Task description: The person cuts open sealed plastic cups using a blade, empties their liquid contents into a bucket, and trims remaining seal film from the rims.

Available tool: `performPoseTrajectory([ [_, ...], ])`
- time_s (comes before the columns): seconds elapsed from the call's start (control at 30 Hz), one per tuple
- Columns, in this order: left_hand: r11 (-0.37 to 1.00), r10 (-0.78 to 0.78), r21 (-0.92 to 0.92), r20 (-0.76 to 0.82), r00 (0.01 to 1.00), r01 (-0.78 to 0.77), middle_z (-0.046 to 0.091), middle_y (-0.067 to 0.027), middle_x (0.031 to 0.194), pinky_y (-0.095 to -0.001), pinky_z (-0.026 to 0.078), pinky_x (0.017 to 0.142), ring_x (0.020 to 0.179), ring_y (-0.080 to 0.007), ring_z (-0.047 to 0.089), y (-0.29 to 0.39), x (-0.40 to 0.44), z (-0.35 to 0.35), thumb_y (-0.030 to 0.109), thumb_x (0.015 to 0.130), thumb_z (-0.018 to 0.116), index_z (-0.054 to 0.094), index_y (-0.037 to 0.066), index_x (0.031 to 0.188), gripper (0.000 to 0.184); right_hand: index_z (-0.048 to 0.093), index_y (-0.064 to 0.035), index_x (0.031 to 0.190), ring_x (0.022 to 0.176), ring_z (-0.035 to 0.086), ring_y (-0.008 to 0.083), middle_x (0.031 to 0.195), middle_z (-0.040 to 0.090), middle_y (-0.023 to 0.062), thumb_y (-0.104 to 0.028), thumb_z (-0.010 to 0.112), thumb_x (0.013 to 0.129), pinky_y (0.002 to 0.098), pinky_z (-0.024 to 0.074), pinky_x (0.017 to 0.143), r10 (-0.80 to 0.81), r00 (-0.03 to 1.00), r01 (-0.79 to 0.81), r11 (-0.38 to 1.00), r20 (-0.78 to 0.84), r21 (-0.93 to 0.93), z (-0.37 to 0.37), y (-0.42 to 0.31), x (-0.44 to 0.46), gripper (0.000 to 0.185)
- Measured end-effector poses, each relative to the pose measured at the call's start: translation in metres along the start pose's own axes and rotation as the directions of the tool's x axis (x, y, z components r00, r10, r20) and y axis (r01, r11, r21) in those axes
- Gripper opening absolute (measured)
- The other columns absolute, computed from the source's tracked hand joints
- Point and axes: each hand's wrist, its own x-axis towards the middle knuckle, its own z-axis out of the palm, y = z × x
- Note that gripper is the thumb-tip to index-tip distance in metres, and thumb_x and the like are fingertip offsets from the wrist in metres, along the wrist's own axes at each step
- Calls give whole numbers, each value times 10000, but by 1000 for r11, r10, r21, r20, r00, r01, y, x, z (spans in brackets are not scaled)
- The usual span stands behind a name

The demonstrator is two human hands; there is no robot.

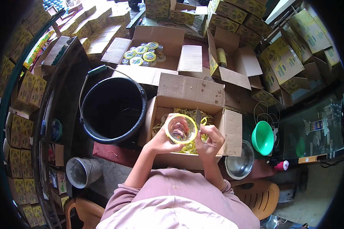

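My left hand [161,142] is wrapped round a clear plastic cup [178,131] with a yellow rim, its round end facing me. In my right hand [209,143] is a knife [198,117], its blade pointing up beside the cup's right edge. Both hands are over an open cardboard box [191,84] that holds yellow strips [187,148]. A thin yellow loop [205,121] shows just right of the blade; whether it is attached to anything is unclear.
A large black bucket [114,110] stands left of the box. Behind is a carton of yellow-lidded cups [140,53]. To the right are a metal bowl [239,160] and a green bowl [263,138]. A grey bucket [83,172] sits lower left, near an orange chair [84,212].
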Motion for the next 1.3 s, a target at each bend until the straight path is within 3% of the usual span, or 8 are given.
performPoseTrajectory([
  [0.17,994,42,-97,-171,984,-59,419,-86,1077,-265,494,691,921,-157,530,-11,1,8,86,658,786,163,133,1222,841,669,5,872,571,568,132,635,574,71,87,655,637,248,445,547,-17,1000,17,1000,-20,-22,2,-3,-4,250],
  [0.3,994,83,75,-75,994,-77,420,-79,1069,-265,499,701,932,-163,534,-13,1,2,40,662,776,204,137,1172,773,668,6,876,575,570,134,642,580,76,89,648,642,250,444,547,-8,1000,8,999,-11,-33,2,0,-6,249],
  [0.5,994,109,-18,-84,990,-111,448,-86,1059,-283,493,742,953,-173,537,-9,2,8,37,653,778,246,126,1194,764,668,9,878,589,578,132,663,594,80,90,644,646,245,442,552,26,1000,-26,1000,-6,13,0,4,-1,247],
  [0.6,960,166,251,-156,974,-124,469,-92,1067,-302,471,822,975,-182,539,-8,3,4,45,653,768,322,87,1192,701,669,8,877,596,583,134,669,597,80,86,644,649,243,444,557,28,999,-29,999,-24,-31,-1,3,-4,243],
  [0.73,966,9,255,-151,988,30,479,-98,1089,-313,438,894,1037,-190,519,1,5,9,40,657,732,374,39,1183,636,672,-2,887,598,586,146,673,596,82,78,641,656,247,453,566,-27,998,19,992,-54,-129,1,2,-4,247],
  [0.83,973,21,229,-155,988,16,478,-102,1089,-320,434,902,1047,-200,514,-3,5,12,36,653,720,379,43,1180,628,643,23,865,616,568,129,691,582,76,106,624,658,234,434,561,-82,996,77,987,-33,-144,2,-1,-2,224],
  [1.07,961,43,276,-96,994,-15,487,-92,1088,-322,426,908,1034,-212,521,7,4,10,19,616,691,411,39,1170,621,677,-27,928,596,575,157,667,575,77,86,636,627,258,454,560,-97,995,91,985,-30,-149,0,2,2,324],
  [1.3,990,-15,143,-4,1000,16,503,-97,1072,-321,423,907,1022,-198,524,11,5,5,56,604,654,442,26,1144,581,675,-32,929,581,566,151,647,555,67,89,652,622,256,446,541,-121,993,122,983,17,-137,-3,5,3,331],
])
